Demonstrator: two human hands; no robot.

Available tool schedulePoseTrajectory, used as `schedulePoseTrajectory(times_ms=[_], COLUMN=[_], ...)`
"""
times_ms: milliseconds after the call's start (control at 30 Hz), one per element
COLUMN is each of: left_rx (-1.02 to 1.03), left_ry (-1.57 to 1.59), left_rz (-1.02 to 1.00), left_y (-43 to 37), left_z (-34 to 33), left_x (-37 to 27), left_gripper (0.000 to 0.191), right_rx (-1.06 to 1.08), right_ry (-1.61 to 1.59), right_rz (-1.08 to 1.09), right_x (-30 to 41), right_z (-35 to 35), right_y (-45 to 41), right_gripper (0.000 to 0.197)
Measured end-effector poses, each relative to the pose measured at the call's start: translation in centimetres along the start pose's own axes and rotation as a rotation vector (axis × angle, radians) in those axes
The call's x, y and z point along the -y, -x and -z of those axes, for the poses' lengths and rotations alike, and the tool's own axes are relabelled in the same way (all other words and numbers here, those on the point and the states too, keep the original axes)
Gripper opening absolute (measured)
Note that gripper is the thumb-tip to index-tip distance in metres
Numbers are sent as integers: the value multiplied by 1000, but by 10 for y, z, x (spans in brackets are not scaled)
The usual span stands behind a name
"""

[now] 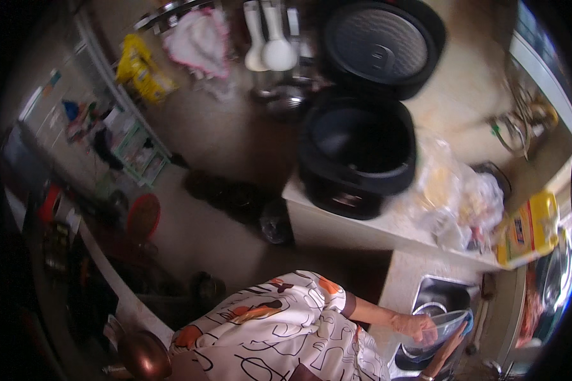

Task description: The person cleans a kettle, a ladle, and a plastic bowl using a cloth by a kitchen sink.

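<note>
My left hand (415, 328) grips the rim of a clear bowl (445, 324), which is tilted over a metal sink (443, 287). On the bowl's far side my right hand (450, 346) holds a blue cloth or sponge (468, 322) pressed against the rim. Part of the right hand lies behind the see-through bowl, and a bangle circles that wrist. Inside the sink, below the bowl, rests a round metal vessel (431, 308), partly covered by the bowl and my hand.
A black multicooker (357, 190) with its lid (381, 47) raised stands on the counter (333, 228) beside the sink. Plastic bags (457, 190) and a yellow jerrycan (529, 231) line that counter. White ladles (279, 52) and a pink-edged cloth (198, 40) hang on the wall.
</note>
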State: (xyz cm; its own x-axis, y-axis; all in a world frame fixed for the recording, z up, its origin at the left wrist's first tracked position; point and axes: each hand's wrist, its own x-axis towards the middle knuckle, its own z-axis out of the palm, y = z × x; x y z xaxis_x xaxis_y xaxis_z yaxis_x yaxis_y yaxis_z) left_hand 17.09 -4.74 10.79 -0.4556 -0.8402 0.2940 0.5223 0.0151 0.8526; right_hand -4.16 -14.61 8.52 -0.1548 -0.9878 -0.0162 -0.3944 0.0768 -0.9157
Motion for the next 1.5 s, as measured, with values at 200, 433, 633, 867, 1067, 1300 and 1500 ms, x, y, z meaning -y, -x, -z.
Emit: schedulePoseTrajectory(times_ms=[200,433,633,867,1067,1300,1500], left_rx=[-217,-164,104,-75,-202,-156,-136], left_ry=[67,165,166,479,535,526,541], left_rz=[37,-119,-55,-71,-126,-97,-133], left_y=[29,80,83,85,60,27,11], left_z=[40,30,51,34,25,15,17], left_x=[-54,-153,-155,-193,-183,-182,-169], left_gripper=[38,34,34,25,17,16,23], right_rx=[285,206,-75,-255,-330,-362,-362], right_ry=[95,391,302,297,296,309,322], right_rz=[481,1118,1079,1039,1021,1008,1013], right_x=[82,175,192,183,153,128,115], right_z=[-92,-111,-113,-129,-119,-104,-96], right_y=[98,129,139,174,182,181,171], right_gripper=[61,53,53,52,51,50,49])
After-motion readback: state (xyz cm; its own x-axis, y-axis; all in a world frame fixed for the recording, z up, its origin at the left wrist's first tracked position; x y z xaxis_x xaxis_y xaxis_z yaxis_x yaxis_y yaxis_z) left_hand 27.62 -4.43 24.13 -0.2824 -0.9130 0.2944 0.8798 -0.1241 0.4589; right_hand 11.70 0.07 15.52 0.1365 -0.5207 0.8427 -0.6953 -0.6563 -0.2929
